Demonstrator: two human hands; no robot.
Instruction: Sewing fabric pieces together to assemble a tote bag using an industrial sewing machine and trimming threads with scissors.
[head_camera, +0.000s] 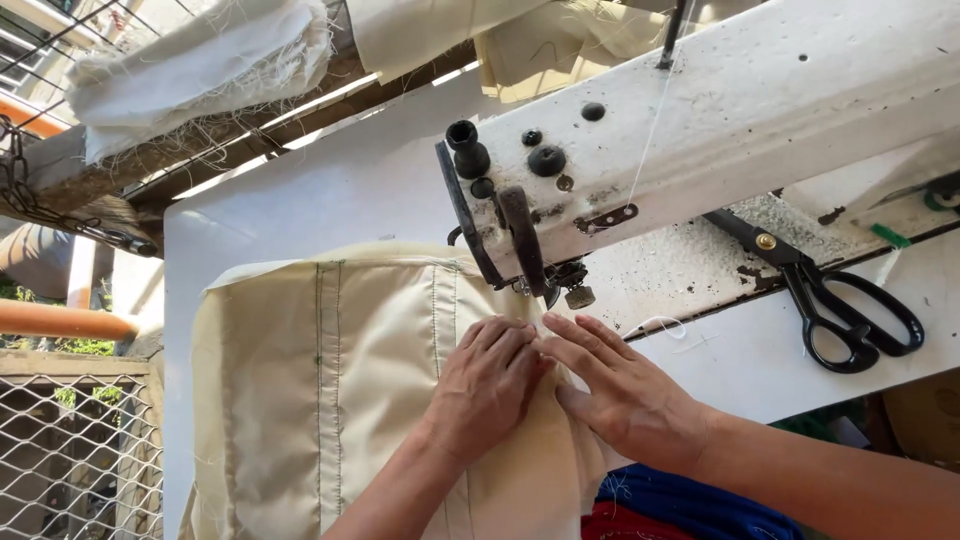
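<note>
A cream fabric panel (320, 390) with stitched seams lies on the white sewing table (300, 190), its right edge under the presser foot (560, 290) of a worn white sewing machine (740, 110). My left hand (487, 385) lies flat on the fabric just in front of the needle area, fingers together. My right hand (615, 385) presses flat beside it, fingertips touching the left hand's and pointing at the foot. Neither hand grips anything. A white thread (650, 130) runs down the machine head.
Black scissors (835, 295) lie on the machine bed at the right. Folded cream cloth (200, 70) is piled at the back left. Blue and red fabric (680, 505) hangs below the table's front edge. A wire mesh fence (70, 450) stands at the left.
</note>
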